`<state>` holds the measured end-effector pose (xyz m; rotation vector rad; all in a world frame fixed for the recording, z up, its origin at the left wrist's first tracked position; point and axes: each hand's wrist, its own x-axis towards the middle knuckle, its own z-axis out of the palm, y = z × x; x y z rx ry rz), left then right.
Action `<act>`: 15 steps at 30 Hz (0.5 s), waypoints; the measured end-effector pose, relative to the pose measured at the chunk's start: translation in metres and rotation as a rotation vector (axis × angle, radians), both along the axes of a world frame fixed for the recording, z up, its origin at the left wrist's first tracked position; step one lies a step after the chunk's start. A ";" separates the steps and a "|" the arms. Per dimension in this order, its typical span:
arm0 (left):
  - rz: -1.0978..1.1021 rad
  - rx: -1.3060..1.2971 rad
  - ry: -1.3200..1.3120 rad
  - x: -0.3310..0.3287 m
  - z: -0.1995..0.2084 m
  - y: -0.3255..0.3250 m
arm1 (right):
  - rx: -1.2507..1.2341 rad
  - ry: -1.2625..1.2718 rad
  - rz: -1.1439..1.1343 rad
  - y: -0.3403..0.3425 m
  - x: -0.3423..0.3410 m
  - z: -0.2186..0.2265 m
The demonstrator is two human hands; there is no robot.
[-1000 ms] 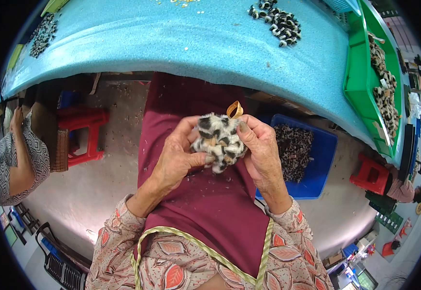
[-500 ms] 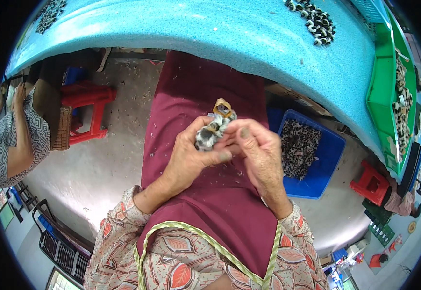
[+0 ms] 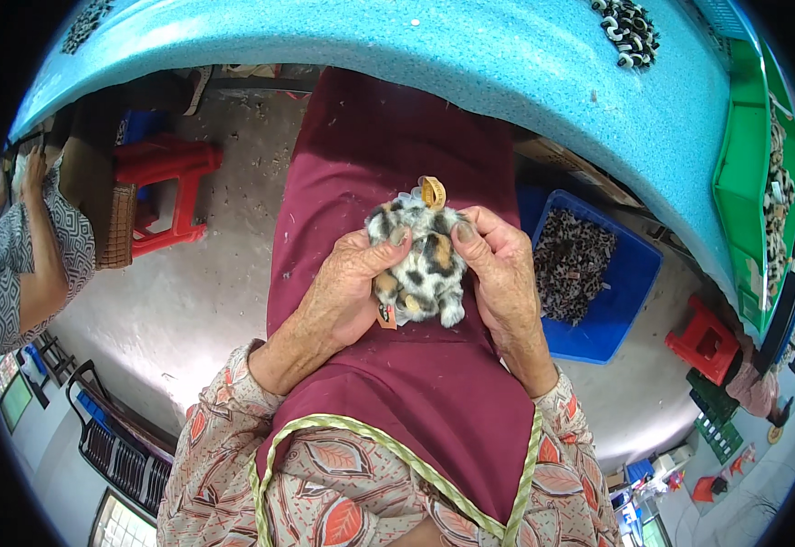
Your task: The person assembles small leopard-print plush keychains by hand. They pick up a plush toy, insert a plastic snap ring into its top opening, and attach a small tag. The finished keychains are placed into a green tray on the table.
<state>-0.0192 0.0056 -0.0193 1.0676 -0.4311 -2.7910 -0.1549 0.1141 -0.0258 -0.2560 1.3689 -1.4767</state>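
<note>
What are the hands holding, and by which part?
A furry spotted thing. The left hand holds its left side, and the right hand holds its upper right side.

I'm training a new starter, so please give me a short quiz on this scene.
1. True or false: the left hand and right hand both grip the black, white and tan furry item.
2. Where is the rectangular blue plastic bin? A, the person's left; B, the person's right; C, in the left hand.
3. Fill in: the striped-trimmed cloth apron is ____.
Key: 1 true; 2 B; 3 maroon.
</note>
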 end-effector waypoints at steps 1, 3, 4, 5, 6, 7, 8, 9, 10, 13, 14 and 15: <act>0.000 0.043 0.022 0.001 -0.003 0.000 | 0.005 -0.027 -0.003 0.001 0.001 0.000; 0.004 0.039 0.038 0.000 -0.002 0.001 | 0.010 -0.075 -0.019 0.001 0.003 0.001; 0.007 0.037 0.046 -0.001 -0.001 0.001 | 0.011 -0.096 -0.032 0.000 0.003 0.002; 0.013 0.037 0.033 -0.002 0.000 0.002 | 0.011 -0.117 -0.046 0.000 0.003 0.003; 0.022 0.035 0.019 -0.003 0.001 0.003 | 0.009 -0.107 -0.045 -0.001 0.003 0.004; 0.030 0.033 0.006 -0.004 0.002 0.004 | 0.006 -0.097 -0.044 -0.001 0.003 0.004; 0.024 0.001 -0.027 -0.004 0.004 0.004 | 0.003 -0.088 -0.043 -0.001 0.003 0.004; 0.017 -0.030 -0.059 -0.005 0.005 0.003 | 0.017 -0.078 -0.041 -0.001 0.004 0.005; 0.010 -0.060 -0.091 -0.005 0.007 0.002 | 0.031 -0.068 -0.040 0.000 0.005 0.006; -0.045 -0.712 -0.241 -0.006 0.013 0.000 | 0.051 -0.031 -0.070 0.001 0.007 0.008; 0.057 -1.014 -0.280 -0.002 0.001 0.001 | 0.054 -0.018 -0.087 0.001 0.008 0.008; 0.030 -1.235 -0.294 0.003 0.003 -0.002 | 0.061 -0.025 -0.103 0.002 0.009 0.008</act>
